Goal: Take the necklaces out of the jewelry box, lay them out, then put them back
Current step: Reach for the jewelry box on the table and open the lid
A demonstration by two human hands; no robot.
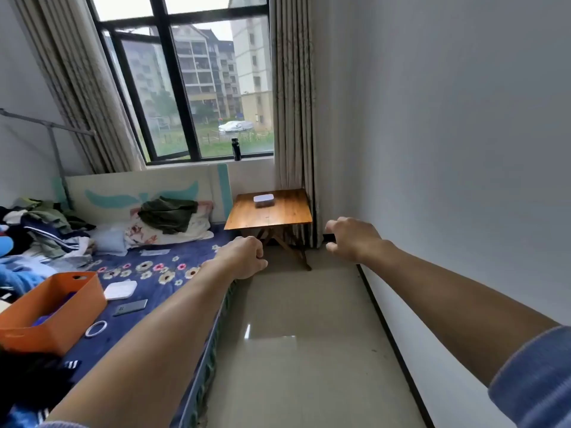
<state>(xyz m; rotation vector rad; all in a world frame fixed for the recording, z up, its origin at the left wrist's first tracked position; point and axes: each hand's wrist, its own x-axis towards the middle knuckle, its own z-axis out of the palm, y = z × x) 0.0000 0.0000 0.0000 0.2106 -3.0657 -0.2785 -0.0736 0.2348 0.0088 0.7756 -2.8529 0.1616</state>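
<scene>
A small white-lidded jewelry box [263, 200] sits shut on a wooden folding table [278, 213] in the far corner under the window. No necklaces are visible. Both my arms reach forward over the floor, well short of the table. My left hand [245, 257] is curled into a loose fist with nothing in it. My right hand [352, 237] hangs with fingers bent downward and apart, holding nothing.
A bed [148, 273] with a blue flowered cover runs along the left, carrying an orange bin [52, 307], a white pad, a phone, a ring of tape and piled clothes. Beige tiled floor [302, 335] lies between bed and the right wall. A black bottle [236, 149] stands on the windowsill.
</scene>
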